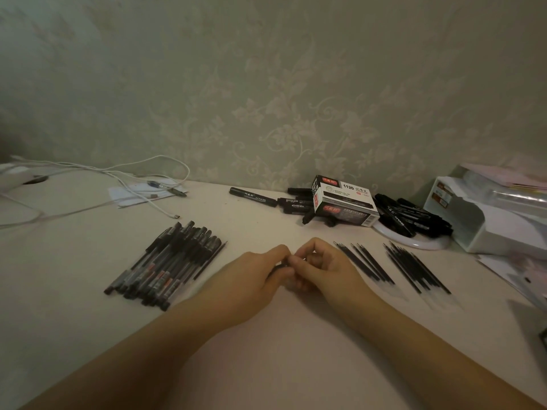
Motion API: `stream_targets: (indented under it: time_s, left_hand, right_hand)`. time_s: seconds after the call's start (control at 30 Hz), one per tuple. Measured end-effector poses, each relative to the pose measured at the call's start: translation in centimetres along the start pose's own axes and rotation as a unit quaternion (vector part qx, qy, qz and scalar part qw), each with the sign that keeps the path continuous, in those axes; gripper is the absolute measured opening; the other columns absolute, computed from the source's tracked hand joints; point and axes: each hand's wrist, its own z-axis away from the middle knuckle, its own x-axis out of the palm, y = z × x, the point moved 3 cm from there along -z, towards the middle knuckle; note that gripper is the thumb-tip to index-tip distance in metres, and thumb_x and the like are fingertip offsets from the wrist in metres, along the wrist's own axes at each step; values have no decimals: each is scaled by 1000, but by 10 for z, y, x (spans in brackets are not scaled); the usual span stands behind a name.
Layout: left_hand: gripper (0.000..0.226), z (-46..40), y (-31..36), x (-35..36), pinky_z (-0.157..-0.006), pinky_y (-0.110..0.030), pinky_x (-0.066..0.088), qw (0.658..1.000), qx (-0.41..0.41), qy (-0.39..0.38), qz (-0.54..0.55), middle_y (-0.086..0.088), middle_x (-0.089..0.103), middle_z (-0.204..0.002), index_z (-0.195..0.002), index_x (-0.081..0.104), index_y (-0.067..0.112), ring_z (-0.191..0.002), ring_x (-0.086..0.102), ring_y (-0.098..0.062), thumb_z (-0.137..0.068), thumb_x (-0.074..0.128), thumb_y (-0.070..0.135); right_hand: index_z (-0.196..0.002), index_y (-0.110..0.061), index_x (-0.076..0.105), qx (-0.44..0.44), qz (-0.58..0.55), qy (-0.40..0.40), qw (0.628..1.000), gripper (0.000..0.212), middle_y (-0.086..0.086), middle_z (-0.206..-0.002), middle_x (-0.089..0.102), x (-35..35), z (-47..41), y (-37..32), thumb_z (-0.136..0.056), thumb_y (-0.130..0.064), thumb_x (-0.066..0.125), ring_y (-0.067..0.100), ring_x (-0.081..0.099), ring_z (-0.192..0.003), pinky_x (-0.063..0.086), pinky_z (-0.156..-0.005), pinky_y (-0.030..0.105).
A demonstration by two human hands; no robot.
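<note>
Two hands meet at the frame's centre: our left hand [254, 273] and right hand [322, 267] curl together, both pinching a short dark pen part [276, 267] that our fingers mostly hide. We judge we are fitting or pulling a refill, so the next move calls for a steady twist or a straight pull along the barrel. Gel pens [165, 261] lie piled centre left and loose refills [367, 266] centre right. Upper right, the marker box [344, 202] rests on black markers [296, 202], its contents unseen. A white dish [420, 244] holds more of them.
</note>
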Motion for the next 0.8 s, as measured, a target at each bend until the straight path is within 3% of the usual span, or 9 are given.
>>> stream_targets:
  time_s: [0.13,0.33,0.47,0.6,0.7,0.8]
  left_hand:
    - [12,1,0,-6,-45,-19,29,1000,19,3,-8,20,53,-60,-97,53,29,-52,47,-3,-98,46,39]
    - [24,1,-2,-10,-47,-24,30,999,12,27,-42,17,53,-60,-109,54,42,-55,48,-3,-95,37,54]
    - [28,3,-2,-7,-50,-28,32,997,-13,33,-69,9,46,-58,-116,42,36,-52,46,-6,-95,37,54]
    - [16,3,-7,-11,-49,-29,33,996,-47,54,-49,6,48,-62,-105,37,26,-55,48,-8,-100,36,41]
    - [9,4,-7,-10,-49,-28,33,997,-43,48,-51,5,49,-66,-96,38,26,-56,47,-8,-100,36,33]
    - [7,4,-8,-10,-58,-30,45,996,-38,44,-73,8,54,-82,-98,45,28,-68,50,-8,-99,40,33]
  right_hand:
    - [-82,-12,59,-6,39,7,999,13,1,-60,65,0,0,0,-91,-15,68,7,56,-53,42,-51,16]
    - [-82,-14,61,-8,17,22,1000,12,5,-64,66,-3,2,-2,-91,-18,69,9,57,-55,44,-53,15]
    - [-90,-15,65,-20,14,73,997,5,6,-74,71,-7,0,-1,-90,-18,69,10,64,-62,50,-59,16]
    - [-91,-32,64,-100,210,152,961,12,-9,-82,69,-21,-2,-6,-91,-21,68,5,66,-74,51,-68,14]
    - [-89,-32,65,-118,310,166,929,14,-13,-76,65,-22,-2,-4,-88,-19,71,-1,60,-78,44,-67,6]
    - [-94,-30,67,-137,376,162,902,17,-16,-83,62,-21,-3,0,-87,-15,69,-1,58,-79,43,-68,6]
